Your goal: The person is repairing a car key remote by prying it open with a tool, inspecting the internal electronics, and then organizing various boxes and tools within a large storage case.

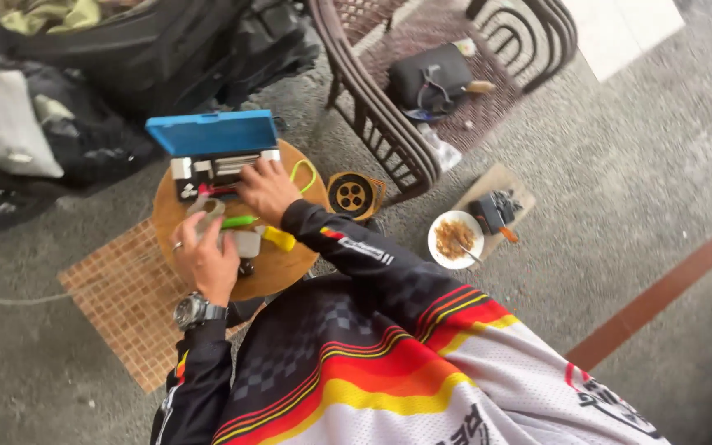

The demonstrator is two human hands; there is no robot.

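I count two hands of mine at work, my left hand [206, 255] and my right hand [267, 189]. One wristwatch [192, 311] sits on my left wrist, and one ring [176, 245] on a finger of that hand. There is one round wooden table [286, 268], with one open blue tool case [214, 148] on it. I see one yellow-handled tool [278, 239] and one green-handled tool [239, 221]. On the ground lie one white bowl [455, 240], one tiled mat [125, 297] and one round black-and-yellow reel [351, 195]. One wicker chair [422, 78] holds one black pouch [430, 78].
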